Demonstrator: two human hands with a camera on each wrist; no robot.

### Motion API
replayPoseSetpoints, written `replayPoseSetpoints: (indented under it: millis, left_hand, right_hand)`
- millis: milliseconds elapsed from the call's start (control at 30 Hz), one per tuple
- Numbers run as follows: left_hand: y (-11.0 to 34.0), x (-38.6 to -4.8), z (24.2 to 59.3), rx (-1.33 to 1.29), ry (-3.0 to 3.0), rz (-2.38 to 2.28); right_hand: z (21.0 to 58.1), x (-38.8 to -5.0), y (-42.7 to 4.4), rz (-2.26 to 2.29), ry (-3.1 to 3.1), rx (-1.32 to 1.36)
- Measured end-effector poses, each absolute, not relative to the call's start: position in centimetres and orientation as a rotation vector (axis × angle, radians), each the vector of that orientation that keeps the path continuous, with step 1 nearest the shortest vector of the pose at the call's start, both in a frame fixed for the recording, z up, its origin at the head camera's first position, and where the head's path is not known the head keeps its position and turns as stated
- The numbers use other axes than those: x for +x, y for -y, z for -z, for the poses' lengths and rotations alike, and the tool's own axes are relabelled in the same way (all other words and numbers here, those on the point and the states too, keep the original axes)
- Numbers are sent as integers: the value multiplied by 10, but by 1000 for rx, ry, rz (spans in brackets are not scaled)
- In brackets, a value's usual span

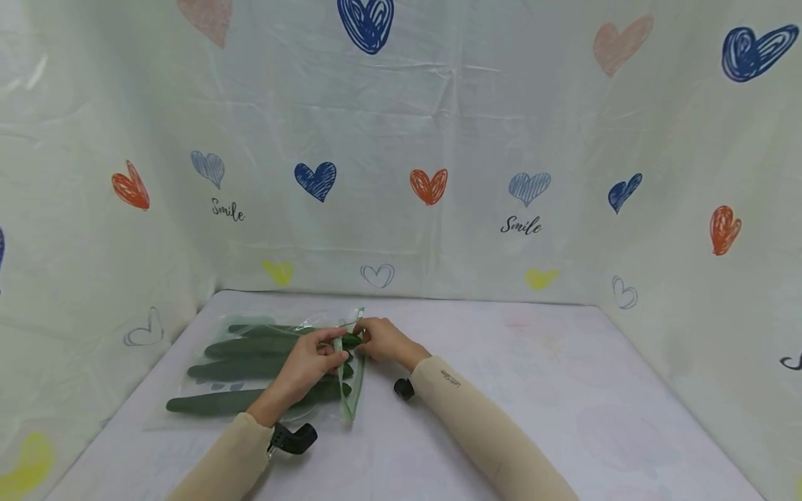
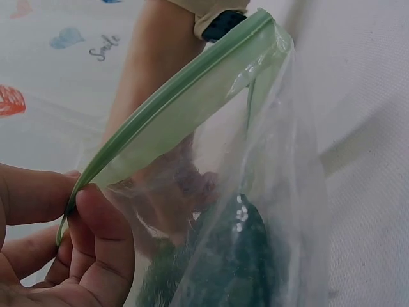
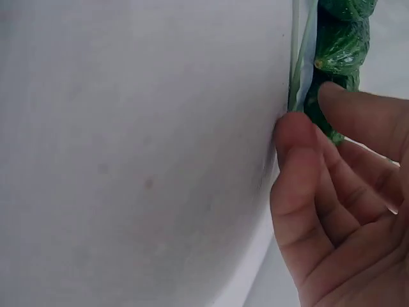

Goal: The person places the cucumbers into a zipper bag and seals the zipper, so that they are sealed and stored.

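A clear zip bag [image 1: 356,398] with a green zip strip lies on its side, its mouth toward the right. Inside it several long green cucumbers [image 1: 233,401] lie roughly side by side. My left hand [image 1: 308,363] pinches the near lip of the mouth between thumb and fingers; the left wrist view shows the green strip [image 2: 163,102] bowed apart from the other lip. At the far part of the mouth, my right hand [image 1: 382,341] holds the bag's edge with curled fingers, close to the cucumber ends [image 3: 345,48]. Part of that grip is hidden.
The bag rests on a white-covered table [image 1: 532,403]. A white curtain [image 1: 476,125] printed with hearts hangs behind and along both sides. Black wrist devices [image 1: 296,439] sit at both wrists, the left one close to the bag's near corner.
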State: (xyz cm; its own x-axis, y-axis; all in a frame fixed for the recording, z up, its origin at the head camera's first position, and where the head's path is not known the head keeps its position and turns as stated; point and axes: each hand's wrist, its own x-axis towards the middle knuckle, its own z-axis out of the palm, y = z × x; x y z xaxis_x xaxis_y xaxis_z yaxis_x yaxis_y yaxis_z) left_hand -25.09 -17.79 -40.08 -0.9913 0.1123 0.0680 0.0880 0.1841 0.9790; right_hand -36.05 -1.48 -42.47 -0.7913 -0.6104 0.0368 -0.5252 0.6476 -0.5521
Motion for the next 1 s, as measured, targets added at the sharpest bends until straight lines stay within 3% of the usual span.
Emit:
replayPoseSetpoints:
  millis: [1000]
  left_hand:
    - [179, -252, 401, 191, -2397, -2003]
  right_hand:
    - [423, -355, 16, 867, -2598, -1024]
